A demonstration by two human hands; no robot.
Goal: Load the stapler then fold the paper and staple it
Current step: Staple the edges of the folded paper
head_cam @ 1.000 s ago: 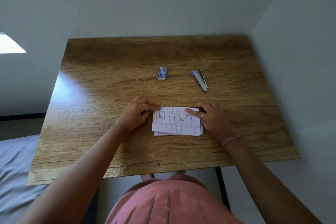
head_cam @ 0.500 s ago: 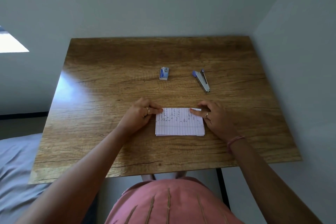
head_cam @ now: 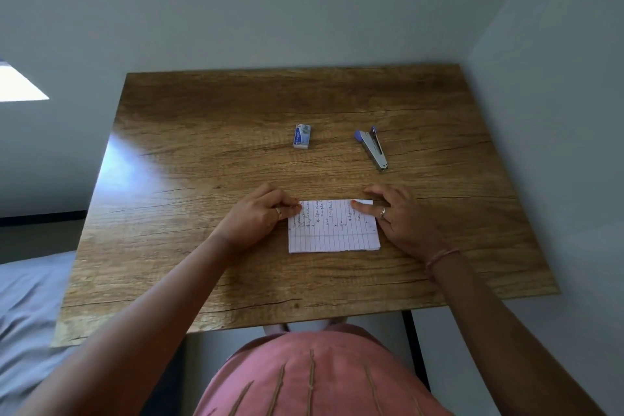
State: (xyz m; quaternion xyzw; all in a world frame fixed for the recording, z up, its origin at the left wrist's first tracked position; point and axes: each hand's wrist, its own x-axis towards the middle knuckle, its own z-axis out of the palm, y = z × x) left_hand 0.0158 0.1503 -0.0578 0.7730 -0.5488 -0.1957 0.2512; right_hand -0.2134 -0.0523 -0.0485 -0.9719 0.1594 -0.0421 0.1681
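Fingers (head_cam: 361,207) of both hands press flat on the folded paper's (head_cam: 332,228) far corners on the tabletop (head_cam: 202,179); the stapler (head_cam: 374,148) and staple box (head_cam: 301,136) lie beyond, untouched.

Folded lined paper (head_cam: 332,229) flat near front edge; closed blue-and-silver stapler (head_cam: 373,148) lying beyond.

A wooden table (head_cam: 202,213) stands in a corner of pale walls (head_cam: 304,3), with grey bedding (head_cam: 27,307) at its left.
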